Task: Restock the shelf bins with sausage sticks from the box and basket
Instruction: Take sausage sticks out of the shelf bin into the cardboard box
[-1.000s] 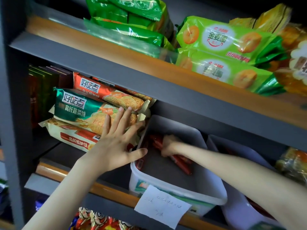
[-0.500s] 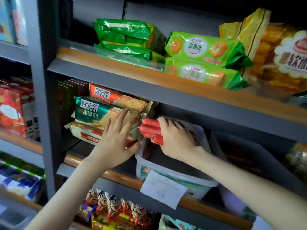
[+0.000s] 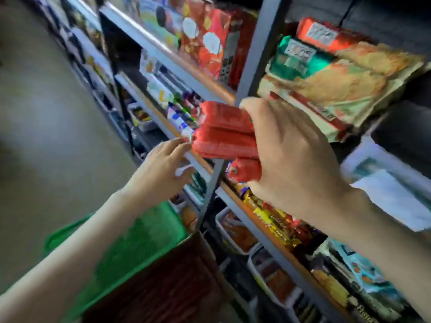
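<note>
- Basket (image 3: 130, 248) sits lowest on my left, green mesh, with the box (image 3: 168, 283) just right of it; blur hides the basket's contents, and the box shows only dark reddish shapes I'd guess are more sticks.
- Left hand (image 3: 163, 166) hangs open above the basket, fingers (image 3: 179, 145) loosely spread, their tips almost at the ends of the sausage sticks (image 3: 224, 134) — touching or just short, I can't tell.
- Those sticks, a red bundle of about four, are up in the air before the shelf post (image 3: 251, 54), not in any bin.
- I judge them light, firm but slightly bendy, with slick wrappers that could slide past each other — so take them around the middle as one bundle, not by the ends.
- Right hand (image 3: 296, 159) does that: fingers wrapped tight round the bundle's right half.
- Bin (image 3: 384, 173), white, shows at far right behind that wrist; its inside is hidden.
- Lower bins (image 3: 235, 231) hold orange packets.
</note>
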A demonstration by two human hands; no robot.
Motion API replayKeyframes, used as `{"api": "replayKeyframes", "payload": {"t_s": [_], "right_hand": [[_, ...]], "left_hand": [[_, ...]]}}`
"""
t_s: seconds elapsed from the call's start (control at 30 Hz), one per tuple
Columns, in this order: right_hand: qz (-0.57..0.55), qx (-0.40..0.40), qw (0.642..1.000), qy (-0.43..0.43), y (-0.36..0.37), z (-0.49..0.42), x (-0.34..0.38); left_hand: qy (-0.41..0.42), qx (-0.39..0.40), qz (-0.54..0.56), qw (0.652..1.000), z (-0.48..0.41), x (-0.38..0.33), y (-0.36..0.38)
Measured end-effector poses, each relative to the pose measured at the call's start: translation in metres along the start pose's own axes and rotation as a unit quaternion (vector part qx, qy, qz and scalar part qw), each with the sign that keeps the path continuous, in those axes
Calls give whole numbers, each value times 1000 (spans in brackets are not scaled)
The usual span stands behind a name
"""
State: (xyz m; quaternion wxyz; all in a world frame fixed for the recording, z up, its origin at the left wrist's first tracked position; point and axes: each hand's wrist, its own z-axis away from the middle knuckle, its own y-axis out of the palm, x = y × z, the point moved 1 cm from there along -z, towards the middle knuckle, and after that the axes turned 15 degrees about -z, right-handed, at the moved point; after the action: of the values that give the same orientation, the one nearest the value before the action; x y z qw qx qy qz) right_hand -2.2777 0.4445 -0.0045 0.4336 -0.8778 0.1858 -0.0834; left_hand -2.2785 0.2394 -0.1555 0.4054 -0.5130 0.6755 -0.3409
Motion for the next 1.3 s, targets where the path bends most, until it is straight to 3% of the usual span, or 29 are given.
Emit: {"api": "replayKeyframes", "payload": {"t_s": [0.07,0.17,0.33,0.4,0.53,0.6,0.67,0.8,0.93,1.13,1.3], "right_hand": [[-47,47,998,1,55,10,17],[-113,180,977,20,168,54,33],[-167,422,891,-11,344,174,58],[-175,483,858,-21,393,226,69],[-167,529,832,17,458,288,86],[-135,587,797,44,472,300,86],[-127,580,803,49,472,300,87],[-119,514,849,10,443,284,78],[-155,396,903,55,367,223,48],[-135,205,964,103,200,122,-25],[-30,62,989,128,51,74,-74]], "left_hand": [[-65,56,-7,996,55,30,24],[-157,138,-52,976,152,63,74],[-191,263,-122,938,296,80,153],[-192,308,-155,919,335,79,182],[-238,312,-197,899,373,77,223],[-257,304,-219,891,374,73,232],[-261,296,-232,889,374,68,236],[-267,312,-226,883,357,57,229],[-242,283,-170,912,274,43,201],[-106,89,-97,986,74,-5,120],[56,-68,-59,994,-56,-79,55]]}}
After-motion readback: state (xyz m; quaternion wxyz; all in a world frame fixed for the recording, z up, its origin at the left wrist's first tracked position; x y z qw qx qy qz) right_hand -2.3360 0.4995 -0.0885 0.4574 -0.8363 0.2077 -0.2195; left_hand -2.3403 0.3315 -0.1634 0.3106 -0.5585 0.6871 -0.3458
